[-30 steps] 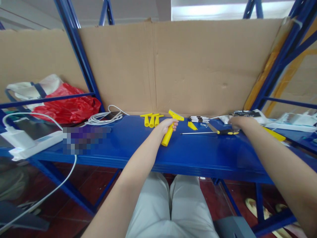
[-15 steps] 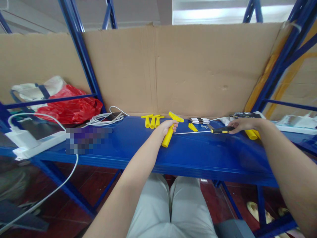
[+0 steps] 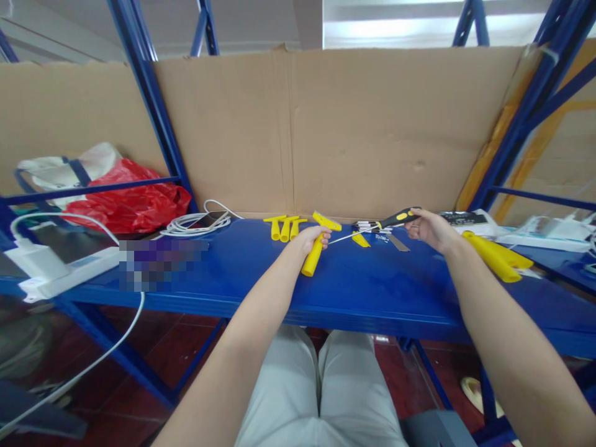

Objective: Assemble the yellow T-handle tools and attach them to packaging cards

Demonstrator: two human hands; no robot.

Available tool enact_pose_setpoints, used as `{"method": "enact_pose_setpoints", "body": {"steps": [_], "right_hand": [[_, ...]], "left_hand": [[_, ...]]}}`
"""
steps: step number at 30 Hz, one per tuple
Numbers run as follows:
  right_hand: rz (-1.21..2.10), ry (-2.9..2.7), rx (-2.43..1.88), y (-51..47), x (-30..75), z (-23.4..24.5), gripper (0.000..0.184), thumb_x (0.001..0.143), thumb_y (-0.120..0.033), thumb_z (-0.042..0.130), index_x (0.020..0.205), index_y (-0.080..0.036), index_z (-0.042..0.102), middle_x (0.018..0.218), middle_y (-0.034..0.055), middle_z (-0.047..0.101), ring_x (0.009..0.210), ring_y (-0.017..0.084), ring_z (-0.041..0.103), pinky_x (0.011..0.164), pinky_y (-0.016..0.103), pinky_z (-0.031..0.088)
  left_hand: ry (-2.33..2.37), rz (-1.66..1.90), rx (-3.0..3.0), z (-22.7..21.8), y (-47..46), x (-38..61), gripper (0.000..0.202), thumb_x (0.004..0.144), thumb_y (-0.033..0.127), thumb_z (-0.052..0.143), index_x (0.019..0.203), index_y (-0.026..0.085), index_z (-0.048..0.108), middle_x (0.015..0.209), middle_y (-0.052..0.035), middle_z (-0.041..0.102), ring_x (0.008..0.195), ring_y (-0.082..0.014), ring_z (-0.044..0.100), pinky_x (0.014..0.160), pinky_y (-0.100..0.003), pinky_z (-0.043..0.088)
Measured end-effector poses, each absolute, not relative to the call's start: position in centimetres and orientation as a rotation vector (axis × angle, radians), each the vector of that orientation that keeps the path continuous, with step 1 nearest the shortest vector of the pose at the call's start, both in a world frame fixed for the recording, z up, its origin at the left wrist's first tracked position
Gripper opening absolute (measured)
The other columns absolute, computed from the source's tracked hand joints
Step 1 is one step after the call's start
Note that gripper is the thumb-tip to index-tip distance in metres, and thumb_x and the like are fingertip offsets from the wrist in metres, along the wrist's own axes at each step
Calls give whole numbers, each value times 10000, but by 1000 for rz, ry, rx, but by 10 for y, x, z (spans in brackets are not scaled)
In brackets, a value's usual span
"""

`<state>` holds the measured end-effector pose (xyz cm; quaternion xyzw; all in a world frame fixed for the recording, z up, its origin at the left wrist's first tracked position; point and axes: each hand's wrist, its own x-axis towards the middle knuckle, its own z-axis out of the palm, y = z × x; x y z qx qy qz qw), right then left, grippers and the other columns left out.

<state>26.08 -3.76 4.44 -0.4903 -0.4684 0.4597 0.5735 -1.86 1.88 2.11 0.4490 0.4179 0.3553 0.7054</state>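
My left hand [image 3: 317, 239] is closed round a yellow T-shaped scraper handle [image 3: 311, 262], its wide head pointing away from me. A screwdriver [image 3: 397, 218] with a black and yellow grip is pinched at its butt end by my right hand [image 3: 426, 226]. Its long shaft slants down to the left, the tip near my left fingers; whether it touches anything cannot be made out. Below the shaft lie a small yellow piece [image 3: 361, 240], some tiny screws [image 3: 382, 237] and a flat metal blade [image 3: 399, 243].
Several yellow T-shaped handles [image 3: 281, 228] stand at the back. Two longer yellow pieces [image 3: 493, 257] lie right of my right forearm. A power strip [image 3: 84, 273] and coiled white cable [image 3: 195, 225] are on the left. Cardboard [image 3: 363, 130] walls off the blue shelf [image 3: 354, 292].
My right hand has lifted the screwdriver's handle and moved slightly left, so the shaft now slopes downward. The metal blade shows more fully. My left hand keeps its hold on the scraper handle.
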Motion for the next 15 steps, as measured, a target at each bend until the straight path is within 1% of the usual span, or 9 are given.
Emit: {"method": "enact_pose_setpoints", "body": {"steps": [5, 8, 10, 12, 15], "right_hand": [[993, -921, -1131, -39, 260, 39, 148, 821, -261, 483, 686, -203, 469, 471, -24, 441, 366, 91, 303, 340, 201, 321], [977, -781, -1136, -40, 259, 39, 159, 830, -251, 507, 685, -201, 466, 455, -45, 395, 357, 82, 279, 328, 186, 302], [970, -677, -1109, -40, 259, 41, 197, 858, -247, 501, 672, -201, 452, 436, -57, 351, 362, 81, 300, 334, 171, 312], [929, -585, -1055, -41, 260, 44, 234, 888, -245, 477, 661, -205, 438, 426, -64, 315, 375, 84, 342, 353, 160, 346], [820, -481, -970, -42, 262, 46, 233, 903, -253, 470, 674, -219, 436, 440, -63, 330, 393, 93, 378, 369, 170, 390]], "left_hand": [[921, 786, 973, 22, 18, -20, 249, 885, 47, 375, 685, 195, 377, 468, 87, 328, 325, -45, 286, 353, -145, 253], [923, 781, 962, 22, 18, -21, 249, 886, 50, 381, 684, 196, 374, 468, 86, 336, 325, -44, 288, 359, -145, 258], [943, 790, 966, 21, 19, -22, 247, 887, 53, 384, 685, 195, 376, 466, 84, 345, 325, -42, 291, 362, -142, 257], [975, 803, 980, 20, 20, -23, 247, 893, 64, 388, 683, 194, 378, 460, 83, 348, 326, -43, 295, 364, -140, 259], [1022, 799, 998, 17, 24, -26, 254, 903, 85, 398, 673, 192, 383, 452, 80, 348, 331, -45, 310, 364, -139, 270]]}}
